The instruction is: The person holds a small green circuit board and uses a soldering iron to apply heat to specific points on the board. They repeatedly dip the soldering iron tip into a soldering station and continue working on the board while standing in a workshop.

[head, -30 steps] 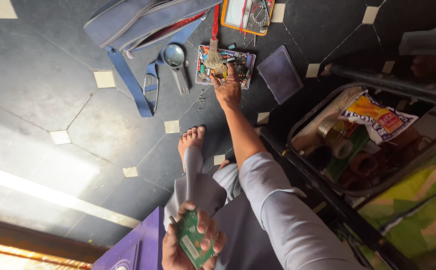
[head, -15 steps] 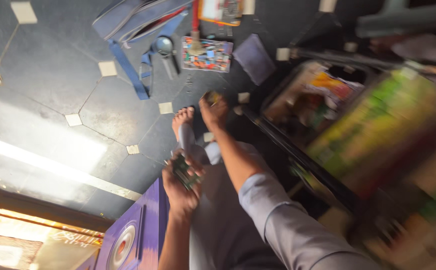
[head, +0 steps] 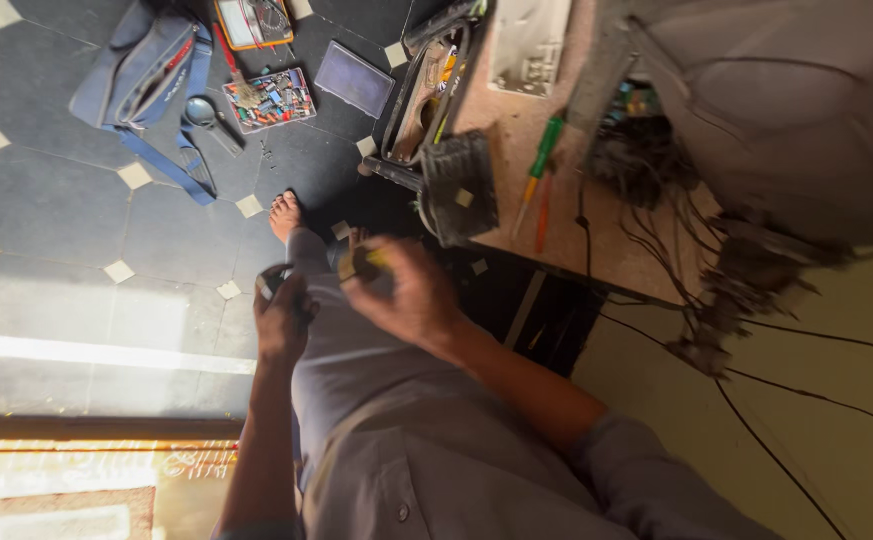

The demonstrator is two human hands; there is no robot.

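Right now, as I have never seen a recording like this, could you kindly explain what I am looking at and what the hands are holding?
The picture comes from a camera worn on a person's head, looking down, so the view is tilted. Both bare hands are the wearer's own, over a lap in grey cloth. The left hand grips a small dark object, too hidden to identify. The right hand holds a small blurred dark-and-yellow item. On the dark tiled floor lie a blue-grey fabric bag with straps, a magnifying glass and a shallow tray of small colourful parts. A brown worktop carries a green-handled screwdriver and tangled black wires.
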